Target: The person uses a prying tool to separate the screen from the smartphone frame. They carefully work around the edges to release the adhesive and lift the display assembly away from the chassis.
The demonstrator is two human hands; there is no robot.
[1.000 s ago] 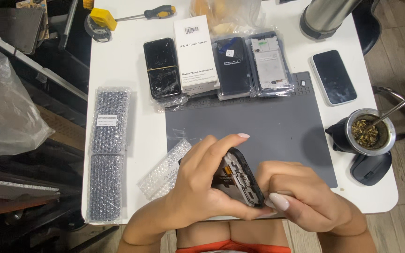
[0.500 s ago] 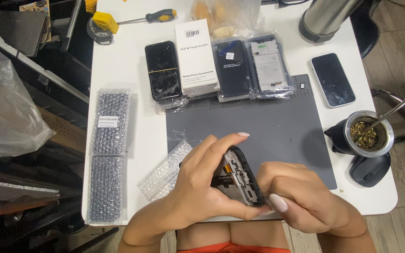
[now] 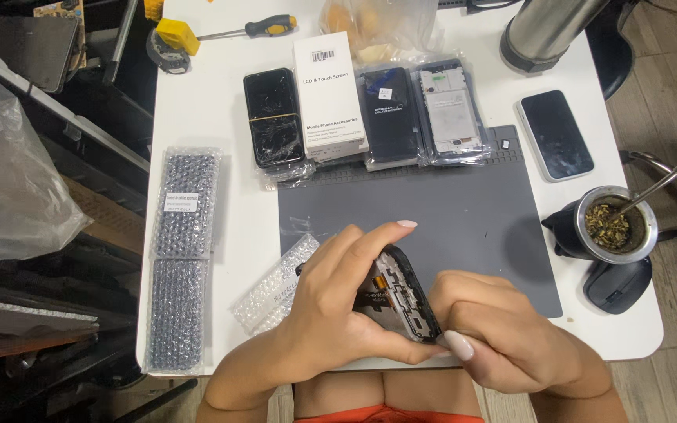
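Both hands hold an opened black phone frame (image 3: 401, 294) above the near edge of the grey mat (image 3: 432, 211) on the white tabletop (image 3: 205, 117). The left hand (image 3: 338, 305) closes its fingers (image 3: 370, 235) over the frame's far-left side. The right hand (image 3: 503, 333) grips the near-right end, thumb pressed on its corner.

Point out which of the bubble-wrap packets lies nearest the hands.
The small tilted bubble-wrap packet, right beside the left hand at the grey mat's corner. The two long packets lie farther left, near the table edge.
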